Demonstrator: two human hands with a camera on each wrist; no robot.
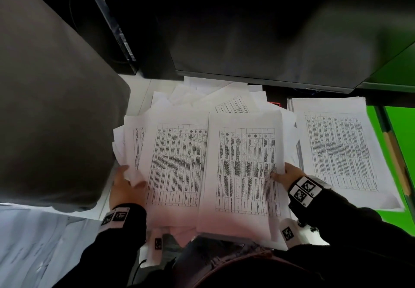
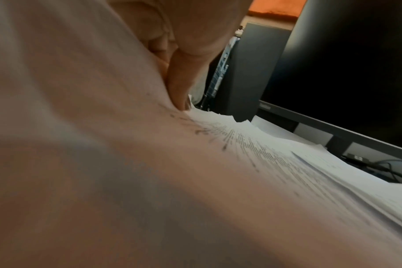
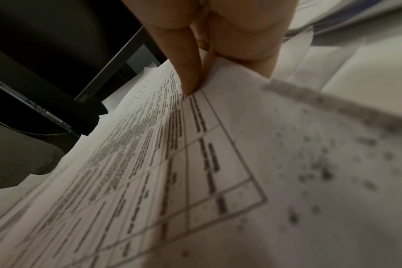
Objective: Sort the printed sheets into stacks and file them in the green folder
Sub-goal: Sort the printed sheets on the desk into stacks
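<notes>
1. Two printed sheets lie uppermost on a loose pile of papers (image 1: 197, 99) between the hands: a left sheet (image 1: 177, 164) and a right sheet (image 1: 244, 168), each bearing a dense table, the right one overlapping the left one's edge.
2. The left hand (image 1: 125, 186) grips the near left edge of the pile, fingers under the paper and thumb on top; the left wrist view shows a thumb (image 2: 179, 87) pressed onto the paper, the rest blurred.
3. The right hand (image 1: 289, 173) pinches the right edge of the right sheet. Only the right wrist view shows this plainly: fingers (image 3: 186, 72) on top of the page (image 3: 195, 163), others curled below it.
4. Just beyond the right hand, a squared stack (image 1: 339, 151) of the same printed tables rests on the green folder (image 1: 402, 130), which lies open and flat; only the head view shows it.
5. Past both hands, a dark monitor (image 1: 258, 41) stands over the far end of the pile; the left wrist view shows its lower bezel (image 2: 333, 127).
6. Left of the left hand, a grey rounded shape (image 1: 51, 108) fills the view; what it is cannot be told.
7. The white counter (image 1: 137, 85) shows beyond the left hand.
</notes>
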